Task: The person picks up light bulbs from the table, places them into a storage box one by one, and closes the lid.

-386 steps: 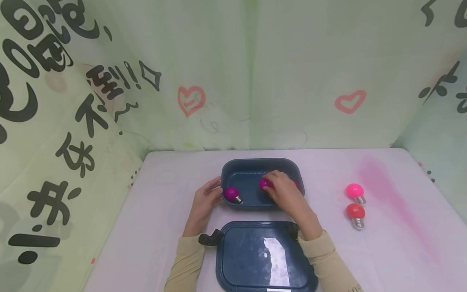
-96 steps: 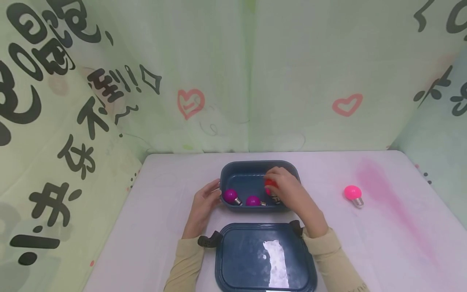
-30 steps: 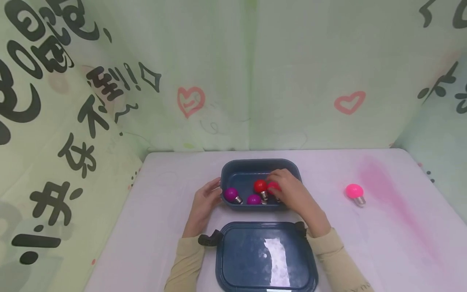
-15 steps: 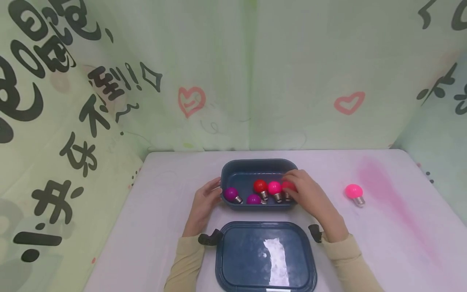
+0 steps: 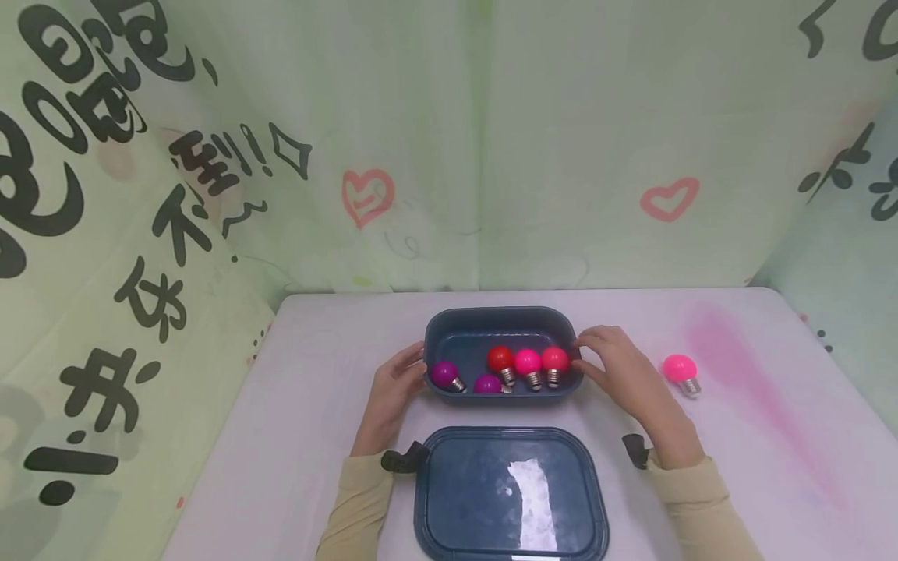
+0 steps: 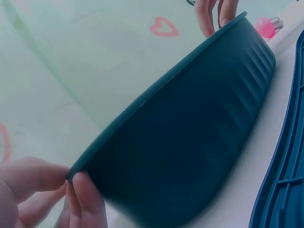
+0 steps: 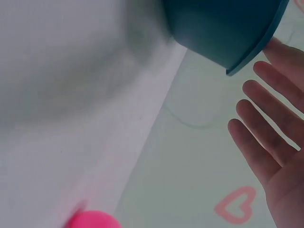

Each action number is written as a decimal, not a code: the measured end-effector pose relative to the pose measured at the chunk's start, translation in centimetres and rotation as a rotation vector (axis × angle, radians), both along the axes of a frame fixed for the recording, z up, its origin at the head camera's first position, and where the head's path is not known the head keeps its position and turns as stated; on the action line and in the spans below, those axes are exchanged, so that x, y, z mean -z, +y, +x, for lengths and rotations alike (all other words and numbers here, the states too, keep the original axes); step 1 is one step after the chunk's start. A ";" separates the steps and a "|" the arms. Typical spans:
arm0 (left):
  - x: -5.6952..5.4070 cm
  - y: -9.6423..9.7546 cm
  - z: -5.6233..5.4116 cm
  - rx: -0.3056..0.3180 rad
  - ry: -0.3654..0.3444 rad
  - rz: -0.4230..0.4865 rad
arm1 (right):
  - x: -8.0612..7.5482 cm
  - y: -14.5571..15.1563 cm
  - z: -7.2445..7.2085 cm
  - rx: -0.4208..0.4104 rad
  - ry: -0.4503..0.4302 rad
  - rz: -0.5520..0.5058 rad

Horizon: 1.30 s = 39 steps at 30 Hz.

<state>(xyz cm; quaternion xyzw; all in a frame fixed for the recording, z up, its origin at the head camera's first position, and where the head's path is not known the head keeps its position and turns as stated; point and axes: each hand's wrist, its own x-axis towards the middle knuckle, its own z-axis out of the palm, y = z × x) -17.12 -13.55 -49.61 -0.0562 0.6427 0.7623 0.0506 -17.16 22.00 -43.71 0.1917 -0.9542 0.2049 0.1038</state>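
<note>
The right hand (image 5: pixel 620 372) had moved off a round reddish-pink bulb with a metal base (image 5: pixel 555 359) to the dark-blue rectangular box (image 5: pixel 500 321), its grip loose and holding nothing; the left hand (image 5: pixel 391 392) pinched the rim. Bulbs looked light, slick, perhaps fragile — best held by the base. Five lay inside, one pink bulb (image 5: pixel 680 367) on the white surface (image 5: pixel 302 374) — plus one flat dark-blue lid (image 5: pixel 470 491).

Five bulbs (image 5: pixel 528 361) lie in the tub (image 5: pixel 463 343) behind the lid (image 5: pixel 477 491).
</note>
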 end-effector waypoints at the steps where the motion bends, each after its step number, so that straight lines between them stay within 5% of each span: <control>1: 0.0 0.0 0.0 0.002 0.001 0.003 | -0.1 0.2 0.0 0.009 -0.009 0.003; 16: 0.2 -0.2 0.0 0.007 0.012 0.018 | 0.2 4.0 0.3 0.027 0.067 -0.006; 39: 0.4 0.0 -0.1 -0.003 0.016 -0.006 | 2.9 9.4 0.6 0.126 0.111 -0.003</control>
